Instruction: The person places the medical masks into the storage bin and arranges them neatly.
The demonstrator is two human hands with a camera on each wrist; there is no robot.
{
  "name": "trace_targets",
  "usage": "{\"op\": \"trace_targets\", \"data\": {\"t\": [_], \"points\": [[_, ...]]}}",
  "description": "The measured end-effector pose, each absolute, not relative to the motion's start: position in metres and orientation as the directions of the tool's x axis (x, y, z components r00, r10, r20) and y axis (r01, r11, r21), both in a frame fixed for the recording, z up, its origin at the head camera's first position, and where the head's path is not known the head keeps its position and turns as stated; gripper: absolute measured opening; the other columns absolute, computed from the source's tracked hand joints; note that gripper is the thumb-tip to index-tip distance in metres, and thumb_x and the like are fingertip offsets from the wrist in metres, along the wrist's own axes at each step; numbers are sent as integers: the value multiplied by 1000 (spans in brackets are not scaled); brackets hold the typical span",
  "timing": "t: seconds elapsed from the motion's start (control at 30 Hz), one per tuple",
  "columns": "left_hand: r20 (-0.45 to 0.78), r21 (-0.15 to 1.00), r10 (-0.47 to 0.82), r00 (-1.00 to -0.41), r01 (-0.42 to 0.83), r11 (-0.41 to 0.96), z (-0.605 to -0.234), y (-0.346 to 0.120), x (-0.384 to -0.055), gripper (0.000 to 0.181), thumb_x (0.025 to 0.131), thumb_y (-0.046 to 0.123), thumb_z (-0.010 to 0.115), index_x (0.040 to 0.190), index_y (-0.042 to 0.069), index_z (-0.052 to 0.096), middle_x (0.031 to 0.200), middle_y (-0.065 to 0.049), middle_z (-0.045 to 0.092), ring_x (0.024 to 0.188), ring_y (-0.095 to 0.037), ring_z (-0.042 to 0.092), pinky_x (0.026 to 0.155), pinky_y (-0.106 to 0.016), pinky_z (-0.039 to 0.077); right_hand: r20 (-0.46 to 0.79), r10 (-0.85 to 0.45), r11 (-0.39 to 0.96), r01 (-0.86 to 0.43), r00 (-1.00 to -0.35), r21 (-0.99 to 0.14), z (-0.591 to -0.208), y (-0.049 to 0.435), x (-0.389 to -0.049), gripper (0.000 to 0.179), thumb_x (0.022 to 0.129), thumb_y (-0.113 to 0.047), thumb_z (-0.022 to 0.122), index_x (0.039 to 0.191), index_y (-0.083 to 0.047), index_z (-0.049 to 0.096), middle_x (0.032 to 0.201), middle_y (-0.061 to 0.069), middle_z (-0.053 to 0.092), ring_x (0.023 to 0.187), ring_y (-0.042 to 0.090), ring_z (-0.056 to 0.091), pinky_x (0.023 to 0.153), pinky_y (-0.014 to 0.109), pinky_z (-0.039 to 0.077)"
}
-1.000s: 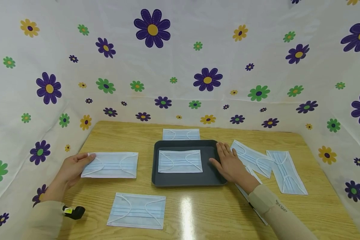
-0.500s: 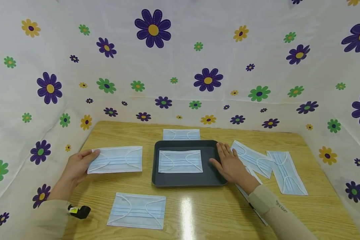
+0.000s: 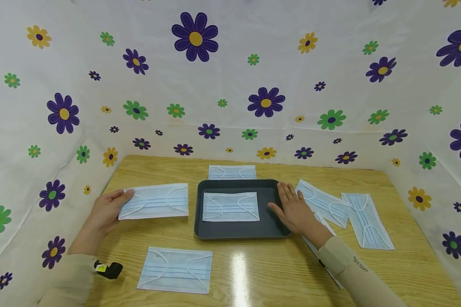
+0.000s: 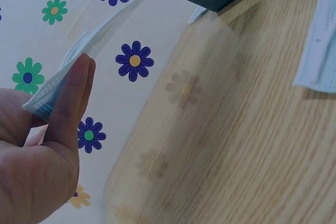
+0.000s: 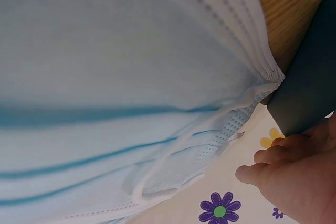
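Observation:
My left hand (image 3: 106, 211) pinches the left end of a light blue face mask (image 3: 155, 201) between thumb and fingers. In the left wrist view that mask (image 4: 100, 30) is seen edge-on, raised off the table. Just right of it stands a dark grey tray (image 3: 230, 231), with one face mask (image 3: 230, 207) lying flat inside. My right hand (image 3: 296, 209) rests with straight fingers on the tray's right rim. The right wrist view shows its fingers (image 5: 283, 156) against the tray's dark side (image 5: 307, 72), with a mask (image 5: 105, 66) close to the camera.
On the wooden table (image 3: 265, 273) another mask (image 3: 174, 270) lies at the front left. One mask (image 3: 232, 172) is partly hidden behind the tray. Several masks, including a slanted one (image 3: 324, 204) and an upright-lying one (image 3: 368, 221), lie at the right. A flowered cloth (image 3: 230, 76) surrounds the table.
My left hand has moved right and slightly up with the pinched mask, bringing it closer to the tray. The right hand and tray have stayed in place.

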State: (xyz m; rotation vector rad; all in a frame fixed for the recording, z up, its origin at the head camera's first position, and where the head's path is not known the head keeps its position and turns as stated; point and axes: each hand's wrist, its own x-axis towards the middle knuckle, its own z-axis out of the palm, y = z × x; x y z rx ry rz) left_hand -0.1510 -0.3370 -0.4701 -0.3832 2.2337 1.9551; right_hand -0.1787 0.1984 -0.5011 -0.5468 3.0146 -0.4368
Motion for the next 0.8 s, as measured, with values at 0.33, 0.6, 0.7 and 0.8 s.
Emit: {"op": "trace_targets", "data": {"t": [0.33, 0.6, 0.7, 0.8], "points": [[-303, 944, -124, -945, -315, 96, -470, -320, -156, 82, 106, 39, 64, 163, -8, 28, 114, 7, 63, 91, 5, 68, 82, -17, 60, 6, -349, 899, -337, -937, -281, -502, 198, -179, 81, 111, -47, 47, 164, 8, 21, 171, 29, 24, 160, 49, 20, 124, 71, 21], [-321, 935, -125, -939, -335, 115, -470, -302, -159, 78, 108, 38, 59, 164, -5, 25, 163, -30, 37, 95, 8, 62, 82, -13, 57, 17, -354, 901, -346, -935, -261, -503, 199, -180, 81, 111, -48, 47, 164, 8, 22, 170, 30, 25, 159, 50, 22, 124, 72, 21], [-328, 933, -134, -935, -343, 108, -469, -294, -160, 78, 108, 37, 59, 165, -4, 24, 165, -30, 35, 95, 7, 61, 82, -12, 57, 16, -354, 902, -346, -935, -258, -504, 199, -180, 81, 111, -48, 47, 164, 8, 22, 170, 30, 25, 159, 50, 21, 124, 72, 21], [-326, 935, -145, -934, -341, 97, -468, -286, -161, 76, 108, 36, 59, 163, -6, 27, 162, -30, 38, 95, 5, 62, 81, -13, 57, 13, -355, 901, -346, -935, -263, -504, 200, -180, 81, 111, -48, 47, 164, 8, 21, 170, 30, 24, 159, 50, 20, 124, 72, 20]]}}
